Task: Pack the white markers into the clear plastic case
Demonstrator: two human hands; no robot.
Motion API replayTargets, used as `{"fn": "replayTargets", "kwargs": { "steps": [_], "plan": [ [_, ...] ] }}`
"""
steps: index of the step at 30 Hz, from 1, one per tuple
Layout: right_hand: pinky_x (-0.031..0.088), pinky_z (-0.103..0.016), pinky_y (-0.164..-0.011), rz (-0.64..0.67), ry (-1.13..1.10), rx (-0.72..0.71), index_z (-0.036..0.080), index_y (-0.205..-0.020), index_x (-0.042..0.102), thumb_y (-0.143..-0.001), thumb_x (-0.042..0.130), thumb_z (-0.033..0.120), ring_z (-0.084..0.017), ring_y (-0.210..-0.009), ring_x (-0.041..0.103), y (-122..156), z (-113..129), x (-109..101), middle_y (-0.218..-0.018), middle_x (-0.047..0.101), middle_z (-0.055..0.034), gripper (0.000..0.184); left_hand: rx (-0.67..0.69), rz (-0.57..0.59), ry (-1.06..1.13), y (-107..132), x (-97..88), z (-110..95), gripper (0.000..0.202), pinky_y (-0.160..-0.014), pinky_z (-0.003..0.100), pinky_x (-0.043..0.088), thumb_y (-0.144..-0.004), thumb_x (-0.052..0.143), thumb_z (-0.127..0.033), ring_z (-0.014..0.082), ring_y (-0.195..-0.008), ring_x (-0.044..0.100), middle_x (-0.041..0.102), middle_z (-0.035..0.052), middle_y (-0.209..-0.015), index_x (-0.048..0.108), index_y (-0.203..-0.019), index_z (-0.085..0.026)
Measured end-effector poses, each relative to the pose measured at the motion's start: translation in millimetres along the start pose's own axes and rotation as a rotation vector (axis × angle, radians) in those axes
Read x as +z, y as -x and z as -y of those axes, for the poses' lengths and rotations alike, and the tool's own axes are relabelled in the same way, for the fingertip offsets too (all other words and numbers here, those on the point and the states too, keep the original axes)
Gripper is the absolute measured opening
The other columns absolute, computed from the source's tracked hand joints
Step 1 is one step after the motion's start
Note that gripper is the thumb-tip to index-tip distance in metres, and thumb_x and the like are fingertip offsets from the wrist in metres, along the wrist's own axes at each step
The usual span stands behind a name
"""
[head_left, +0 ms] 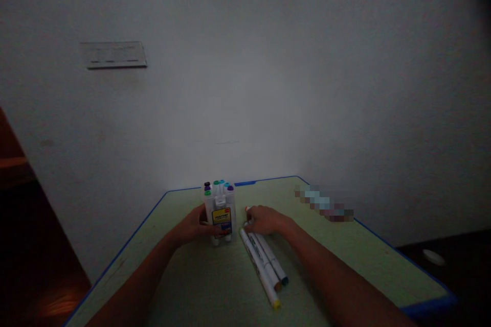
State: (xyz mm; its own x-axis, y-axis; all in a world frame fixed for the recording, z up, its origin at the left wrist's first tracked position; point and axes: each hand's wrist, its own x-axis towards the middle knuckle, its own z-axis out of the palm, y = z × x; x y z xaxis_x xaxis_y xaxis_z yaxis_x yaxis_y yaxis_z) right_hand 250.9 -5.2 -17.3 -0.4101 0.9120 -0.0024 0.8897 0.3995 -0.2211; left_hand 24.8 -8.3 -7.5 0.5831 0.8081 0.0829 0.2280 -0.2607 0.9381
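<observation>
A clear plastic marker case (221, 219) with a yellow and blue label stands upright on the table. Several markers with black, purple, green and blue ends poke out of its top. My left hand (195, 226) is wrapped around the case's left side, thumb across the front. To the right of the case, my right hand (264, 218) has its fingers closed on a white marker (247, 209) with an orange end, mostly hidden by the fingers. Below that hand lie loose white markers (259, 263) side by side, with yellow, brown and dark teal ends towards me.
The pale green table (184, 286) has a blue edge and stands against a grey wall (245, 71). A blurred-out object (324, 203) lies at its right side. A wall plate (115, 55) is at upper left, and a white object (433, 257) sits beyond the table's right edge.
</observation>
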Motion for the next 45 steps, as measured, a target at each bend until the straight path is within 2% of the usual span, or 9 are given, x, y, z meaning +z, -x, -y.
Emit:
{"fn": "replayTargets", "kwargs": {
  "steps": [39, 45],
  "plan": [
    [0.041, -0.027, -0.060, 0.009, -0.021, 0.009, 0.016, -0.094, 0.061, -0.068, 0.050, 0.039, -0.023, -0.081, 0.059, 0.5, 0.9, -0.6, -0.094, 0.062, -0.0113, 0.037, 0.002, -0.004, 0.004, 0.8, 1.5, -4.0, 0.050, -0.081, 0.040, 0.046, -0.059, 0.072, -0.022, 0.0249, -0.090, 0.061, 0.063, 0.0116, -0.101, 0.051, -0.103, -0.013],
    [0.041, -0.027, -0.062, 0.014, -0.010, 0.009, 0.016, -0.094, 0.060, -0.070, 0.049, 0.039, -0.023, -0.084, 0.058, -0.1, 1.3, 0.0, -0.096, 0.062, -0.0114, 0.036, 0.000, 0.030, 0.034, 0.3, 0.3, -1.4, 0.049, -0.079, 0.041, 0.048, -0.061, 0.071, -0.022, 0.0244, -0.087, 0.062, 0.064, 0.0113, -0.100, 0.049, -0.104, -0.013]
  ]
}}
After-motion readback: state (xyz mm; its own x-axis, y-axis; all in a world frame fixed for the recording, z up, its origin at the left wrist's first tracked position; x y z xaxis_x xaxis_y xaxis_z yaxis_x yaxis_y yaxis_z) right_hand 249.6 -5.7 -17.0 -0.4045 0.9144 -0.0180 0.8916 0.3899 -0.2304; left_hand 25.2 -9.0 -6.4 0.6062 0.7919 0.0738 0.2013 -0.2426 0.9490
